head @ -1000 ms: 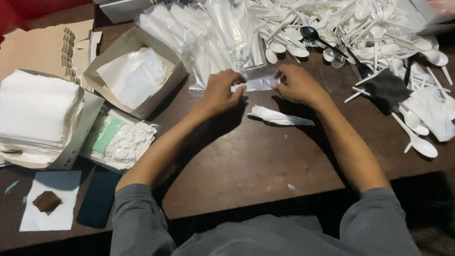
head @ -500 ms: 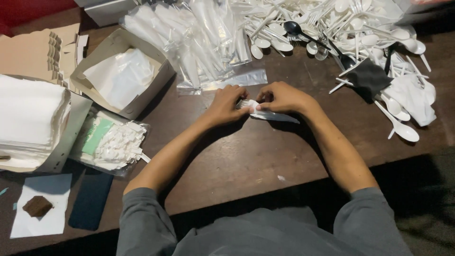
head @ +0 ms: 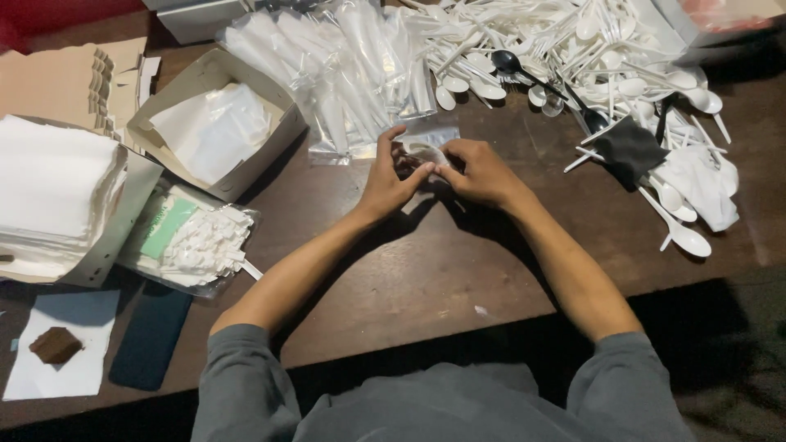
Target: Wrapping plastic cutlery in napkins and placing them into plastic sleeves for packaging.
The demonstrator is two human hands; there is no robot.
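Item: clear plastic sleeve point(head: 427, 141), apparently holding white cutlery | Location: mid-table, beside sleeve pile point(head: 344, 74) | Grip: left hand point(head: 391, 180), right hand point(head: 481, 172) pinching it | Handling: light, slippery, flimsy; hold edges.

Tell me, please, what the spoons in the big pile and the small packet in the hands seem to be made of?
The spoons look like moulded plastic, mostly white with a smooth, slightly glossy surface; a few are black. The packet, held by the left hand and right hand, looks like thin clear plastic film: it glints and shows something white inside.
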